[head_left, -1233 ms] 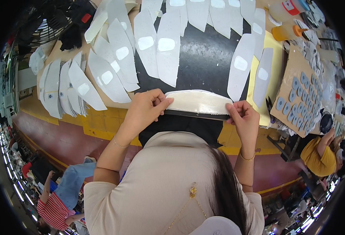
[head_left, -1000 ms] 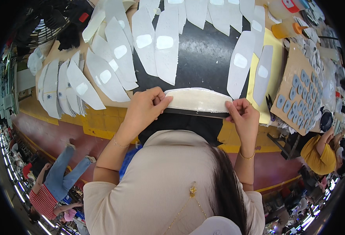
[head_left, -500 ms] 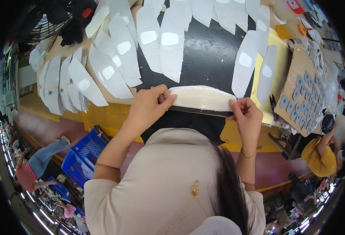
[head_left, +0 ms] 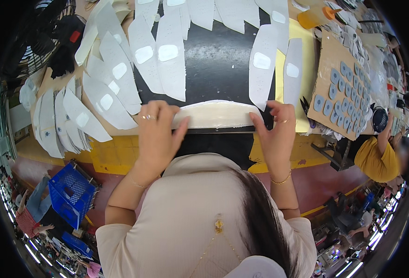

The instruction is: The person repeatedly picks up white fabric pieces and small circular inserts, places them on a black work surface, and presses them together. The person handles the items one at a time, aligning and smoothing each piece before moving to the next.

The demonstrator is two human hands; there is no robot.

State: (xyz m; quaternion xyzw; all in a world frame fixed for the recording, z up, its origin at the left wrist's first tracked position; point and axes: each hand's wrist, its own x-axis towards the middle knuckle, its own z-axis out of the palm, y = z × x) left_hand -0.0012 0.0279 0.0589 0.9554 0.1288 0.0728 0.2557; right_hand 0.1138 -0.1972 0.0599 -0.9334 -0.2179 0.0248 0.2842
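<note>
A curved cream piece with a white rim (head_left: 216, 115), which looks like a folded fabric or paper panel, lies lengthwise along the near edge of the black work mat (head_left: 214, 60). My left hand (head_left: 160, 132) grips its left end, thumb on the near side and fingers bent over the far side. At the right end, my right hand (head_left: 278, 129) has its thumb on the piece and its index finger bent beyond it. What the fingertips do underneath is hidden. Just past my right fingers lies a light grey panel with a white patch (head_left: 262, 60).
More patched grey panels (head_left: 169, 53) fan out across the far and left side. On the right are a yellow sheet (head_left: 306, 60), black snips (head_left: 305, 105), a cardboard sheet with rows of small grey tabs (head_left: 325, 88) and an orange bottle (head_left: 313, 17). A fan (head_left: 33, 37) stands far left.
My view has shifted, so the table sits farther left. My fingers have moved from pinching the ends to spreading over them, and the cream piece lies flatter on the mat's edge.
</note>
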